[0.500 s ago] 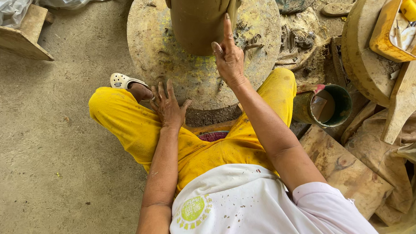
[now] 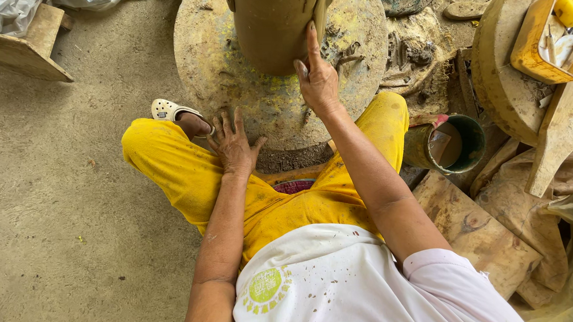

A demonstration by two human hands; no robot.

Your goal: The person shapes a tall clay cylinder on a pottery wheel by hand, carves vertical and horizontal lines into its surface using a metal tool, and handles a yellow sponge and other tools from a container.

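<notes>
While the left hand (image 2: pixel 233 144) is rested flat, fingers spread, at the wheel's (image 2: pixel 219 62) near edge, the right hand (image 2: pixel 316 77) (fingers straight, pinching nothing) is pressed against the clay pot (image 2: pixel 272 28) at the wheel's centre; little has shifted since half a second ago.

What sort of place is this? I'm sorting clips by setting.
Probably a pottery workshop: a brown clay pot stands on a round stone wheel, the right hand touches it, and a green bucket sits nearby.

Clay pot (image 2: pixel 272 28) on round wheel (image 2: pixel 220 74), bucket (image 2: pixel 454 144) right of wheel, wooden stool (image 2: pixel 25 49) far left.
</notes>
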